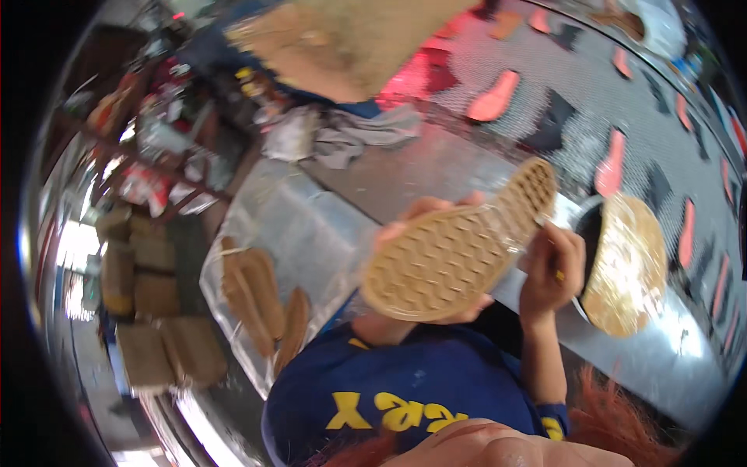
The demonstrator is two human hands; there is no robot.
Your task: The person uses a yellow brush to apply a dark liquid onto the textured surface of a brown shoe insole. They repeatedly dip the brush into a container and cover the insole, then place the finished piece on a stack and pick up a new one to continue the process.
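Observation:
A tan shoe sole [436,268] with zigzag tread is held tilted in front of me, its narrow end up and to the right. My left hand [426,207] grips it from behind; fingers show at its upper and lower edges, while the palm is hidden. A shiny clear patch crosses the narrow middle of the sole. Beside the narrow end, my right hand [554,268] is closed in a pinch at the edge. Whether it pinches the sole's rim or a bit of clear film cannot be made out.
To the right, a tan piece under shiny clear film [624,265] rests by a dark round container [591,226]. Beyond lies a grey mesh surface [580,148] bearing several pink sole-shaped pieces [495,96] and black pieces [551,121]. Several tan soles [253,288] lie on a plastic-covered table [299,226] at left.

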